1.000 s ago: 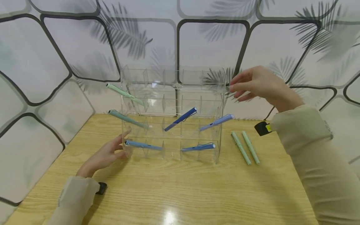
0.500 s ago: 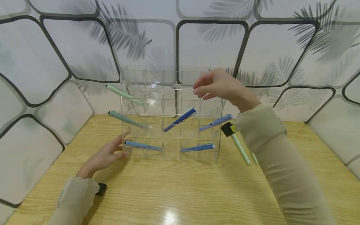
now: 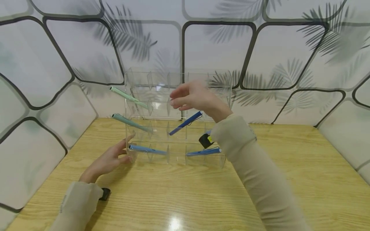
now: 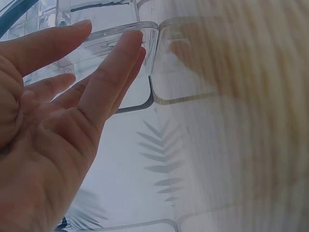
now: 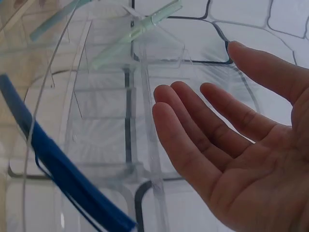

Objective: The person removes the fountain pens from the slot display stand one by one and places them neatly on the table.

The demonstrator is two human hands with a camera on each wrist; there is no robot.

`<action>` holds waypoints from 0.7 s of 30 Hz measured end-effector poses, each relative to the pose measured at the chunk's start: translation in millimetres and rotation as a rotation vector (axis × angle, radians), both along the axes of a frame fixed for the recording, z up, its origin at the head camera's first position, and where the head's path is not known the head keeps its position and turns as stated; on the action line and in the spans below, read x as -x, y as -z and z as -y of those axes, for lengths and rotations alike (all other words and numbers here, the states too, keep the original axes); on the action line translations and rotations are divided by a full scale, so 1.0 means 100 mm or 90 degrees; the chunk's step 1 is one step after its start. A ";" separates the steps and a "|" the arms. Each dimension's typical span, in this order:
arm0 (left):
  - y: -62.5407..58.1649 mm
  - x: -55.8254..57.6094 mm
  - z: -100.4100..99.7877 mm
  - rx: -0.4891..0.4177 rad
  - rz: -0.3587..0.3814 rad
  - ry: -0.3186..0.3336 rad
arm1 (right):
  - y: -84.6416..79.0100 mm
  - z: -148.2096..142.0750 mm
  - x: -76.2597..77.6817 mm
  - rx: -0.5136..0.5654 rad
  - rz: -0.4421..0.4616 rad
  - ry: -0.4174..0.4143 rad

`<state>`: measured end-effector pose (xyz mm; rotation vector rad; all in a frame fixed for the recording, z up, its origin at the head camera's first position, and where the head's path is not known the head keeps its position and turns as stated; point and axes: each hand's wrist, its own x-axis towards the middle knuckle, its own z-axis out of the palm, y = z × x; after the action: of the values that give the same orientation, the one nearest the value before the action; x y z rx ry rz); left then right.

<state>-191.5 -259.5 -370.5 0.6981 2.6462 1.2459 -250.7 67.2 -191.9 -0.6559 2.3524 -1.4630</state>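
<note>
Grip on the right: nothing is being held by the bare right hand; its thumb is being held well apart from its fingers, leaving the grip wide.
Grip on the left: no pen is being held by the bare left hand; its relaxed fingers are being held at the lower left corner of the clear, tiered acrylic rack, and whether contact is being made cannot be told.
Second tier from the bottom: the slim dark blue pen is being carried well in from the rack's left and right edges.
Slant and nearness: from the right fingertips, the dark blue pen is lying below and slightly rightward, its long axis rising towards the rack's upper right corner; the right hand is being held nearer.
Left edge: a pale green pen and a muted teal pen are being held tilted, their upper ends jutting past it.
Underneath: the rack is being borne by a yellowish wood-grain table.
</note>
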 end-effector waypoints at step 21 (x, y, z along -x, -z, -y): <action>0.01 -0.01 -0.01 -0.012 0.013 -0.005 | 0.21 0.45 0.11 0.144 0.044 -0.024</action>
<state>-190.9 -258.7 -371.8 0.6749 2.6266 1.2745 -262.1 22.0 -212.7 -0.6887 2.1303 -1.7223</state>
